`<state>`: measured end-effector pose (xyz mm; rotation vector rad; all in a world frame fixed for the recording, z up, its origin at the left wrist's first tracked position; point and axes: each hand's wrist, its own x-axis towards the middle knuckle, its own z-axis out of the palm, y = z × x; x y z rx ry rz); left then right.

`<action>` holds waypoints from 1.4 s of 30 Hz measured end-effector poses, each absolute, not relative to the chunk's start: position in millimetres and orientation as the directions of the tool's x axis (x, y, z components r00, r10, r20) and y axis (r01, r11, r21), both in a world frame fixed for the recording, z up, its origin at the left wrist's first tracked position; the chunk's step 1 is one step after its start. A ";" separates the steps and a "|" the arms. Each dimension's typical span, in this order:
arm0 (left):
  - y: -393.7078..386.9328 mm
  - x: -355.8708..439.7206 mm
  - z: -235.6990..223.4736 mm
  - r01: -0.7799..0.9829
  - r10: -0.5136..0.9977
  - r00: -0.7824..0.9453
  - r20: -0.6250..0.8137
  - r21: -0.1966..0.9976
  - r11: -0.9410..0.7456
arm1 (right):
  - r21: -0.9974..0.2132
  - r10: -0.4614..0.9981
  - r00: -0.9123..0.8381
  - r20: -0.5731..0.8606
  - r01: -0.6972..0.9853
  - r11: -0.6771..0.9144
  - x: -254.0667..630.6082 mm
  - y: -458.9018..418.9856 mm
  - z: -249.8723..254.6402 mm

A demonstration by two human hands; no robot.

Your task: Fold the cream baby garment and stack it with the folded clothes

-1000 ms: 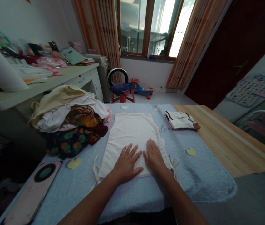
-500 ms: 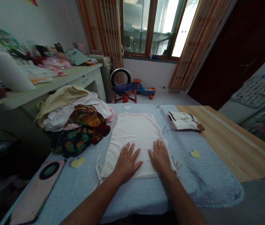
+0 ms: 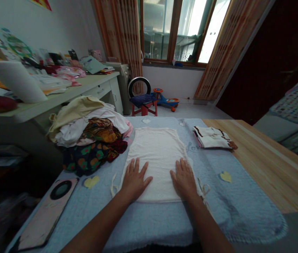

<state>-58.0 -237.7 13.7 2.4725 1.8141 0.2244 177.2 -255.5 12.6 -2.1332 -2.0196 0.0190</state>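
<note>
A white cloth garment point(image 3: 159, 151) lies spread flat on a light blue blanket point(image 3: 164, 225), with tie strings at both lower sides. My left hand point(image 3: 135, 180) rests flat on its lower left part, fingers spread and thumb pointing right. On the lower right part lies my right hand point(image 3: 184, 178), palm down with its fingers stretched out. Neither hand grips anything. Both palms cover small parts of the garment near its side edges.
A heap of clothes point(image 3: 91, 133) is at the left, with a pink phone point(image 3: 47, 214) nearer me. Folded clothes point(image 3: 213, 137) sit at the back right. The blanket partly covers a wooden table point(image 3: 267, 165). Beyond it stands a red stool point(image 3: 145, 108).
My left hand has slid left toward the garment's left edge, and the right hand stays near the right edge. The whole view has shifted slightly.
</note>
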 end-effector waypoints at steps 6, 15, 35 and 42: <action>-239.8 -64.1 10.6 0.926 0.935 0.340 0.106 0.134 -0.352 | -0.167 0.987 0.071 0.147 0.985 -0.046 177.8 -255.3 10.4; -211.4 -56.2 20.5 0.877 0.894 0.443 0.064 0.176 -0.447 | -0.186 0.983 0.074 0.166 0.982 -0.042 177.9 -255.3 8.9; -173.8 -64.6 34.8 0.967 0.955 0.252 0.156 0.002 -0.255 | -0.159 0.983 0.072 0.169 0.986 -0.045 177.9 -255.4 9.2; -173.4 -46.6 14.8 0.889 0.896 0.436 0.087 0.112 -0.443 | -0.151 0.988 0.078 0.136 0.987 -0.057 177.2 -255.4 12.4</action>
